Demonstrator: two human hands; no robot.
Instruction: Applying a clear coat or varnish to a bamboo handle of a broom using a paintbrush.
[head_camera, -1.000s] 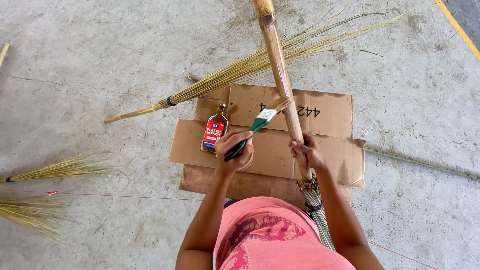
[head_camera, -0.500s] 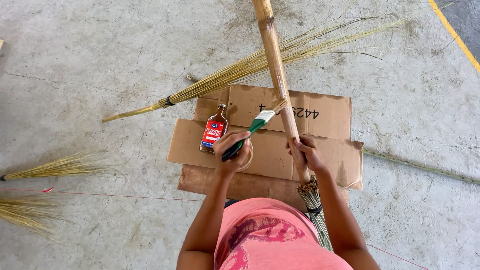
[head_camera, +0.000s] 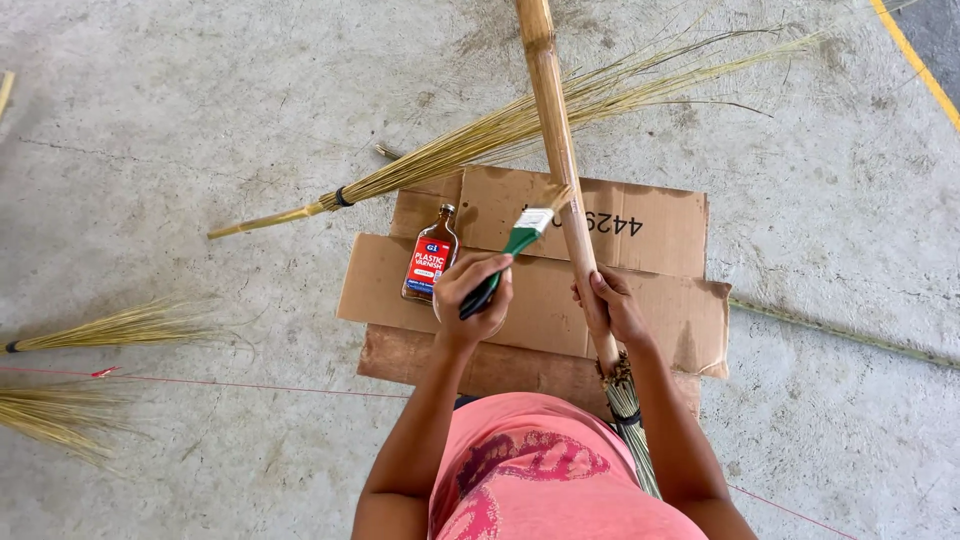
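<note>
My left hand (head_camera: 473, 297) is closed around the green handle of a paintbrush (head_camera: 510, 250). Its pale bristles touch the side of a long bamboo broom handle (head_camera: 556, 150). My right hand (head_camera: 612, 308) grips that handle low down, just above the bound broom straws (head_camera: 632, 425) beside my pink shirt. The handle slants up and away from me, out of the top of the view. A small brown bottle with a red label (head_camera: 428, 258) stands on flattened cardboard sheets (head_camera: 660, 300), just left of my left hand.
A bundle of straw sticks (head_camera: 520, 130) lies across the concrete floor behind the cardboard. Two more straw bundles (head_camera: 110, 328) (head_camera: 50, 415) lie at the left. A thin red string (head_camera: 220, 385) crosses the floor. A yellow line (head_camera: 915, 60) runs along the top right.
My left hand has slid the brush slightly along the bamboo handle. The right hand keeps the same grip.
</note>
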